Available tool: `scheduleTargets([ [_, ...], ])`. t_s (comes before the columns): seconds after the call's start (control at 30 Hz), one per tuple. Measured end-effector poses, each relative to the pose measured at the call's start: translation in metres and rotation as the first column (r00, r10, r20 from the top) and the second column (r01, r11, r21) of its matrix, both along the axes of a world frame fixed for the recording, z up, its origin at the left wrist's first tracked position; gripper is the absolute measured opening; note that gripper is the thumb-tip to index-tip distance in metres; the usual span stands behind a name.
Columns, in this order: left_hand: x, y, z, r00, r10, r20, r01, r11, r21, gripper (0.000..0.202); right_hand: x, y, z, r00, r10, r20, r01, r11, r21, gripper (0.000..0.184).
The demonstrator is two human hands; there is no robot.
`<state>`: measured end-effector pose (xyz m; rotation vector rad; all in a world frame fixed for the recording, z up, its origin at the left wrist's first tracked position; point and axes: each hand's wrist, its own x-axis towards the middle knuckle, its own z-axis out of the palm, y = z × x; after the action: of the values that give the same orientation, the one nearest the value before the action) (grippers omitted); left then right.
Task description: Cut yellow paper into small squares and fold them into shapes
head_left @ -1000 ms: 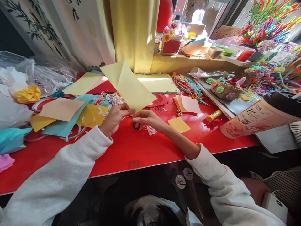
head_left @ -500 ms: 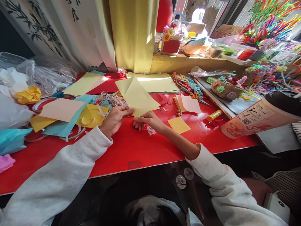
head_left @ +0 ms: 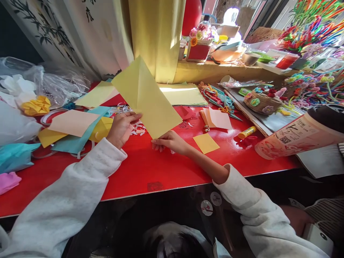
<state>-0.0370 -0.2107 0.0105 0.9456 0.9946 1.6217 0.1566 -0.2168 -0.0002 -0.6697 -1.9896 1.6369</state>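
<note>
A folded pale yellow paper sheet stands tilted above the red table. My left hand grips its left edge with curled fingers. My right hand pinches the sheet's lower corner, close to the table top. A small yellow square of paper lies flat on the table just right of my right hand. White paper scraps lie under the sheet.
Loose coloured sheets and plastic bags crowd the left side. A yellow paper stack, a glue stick, a basket, pipe cleaners and a rolled magazine lie at right. A curtain hangs behind.
The folded sheet has been lifted and tipped upright from its lower position half a second ago. My left hand slid to the sheet's left edge; my right hand stayed at the lower corner.
</note>
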Motion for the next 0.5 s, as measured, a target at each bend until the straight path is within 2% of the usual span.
scheduleTargets([
  [0.13,-0.013,0.006,0.001,0.997,0.081,0.0,-0.081,0.995,0.055,0.008,0.001,-0.002,0.0,0.999,0.035,0.019,-0.036,0.998,0.059,0.027],
  [0.23,-0.022,0.01,0.003,0.99,0.138,0.017,-0.139,0.989,0.049,0.01,0.001,-0.003,0.002,0.998,0.049,0.026,-0.051,0.995,0.089,0.028],
  [0.5,-0.05,0.017,0.011,0.956,0.292,0.027,-0.294,0.95,0.105,0.015,0.002,-0.004,0.005,0.996,0.091,0.021,-0.093,0.992,0.085,0.028],
])
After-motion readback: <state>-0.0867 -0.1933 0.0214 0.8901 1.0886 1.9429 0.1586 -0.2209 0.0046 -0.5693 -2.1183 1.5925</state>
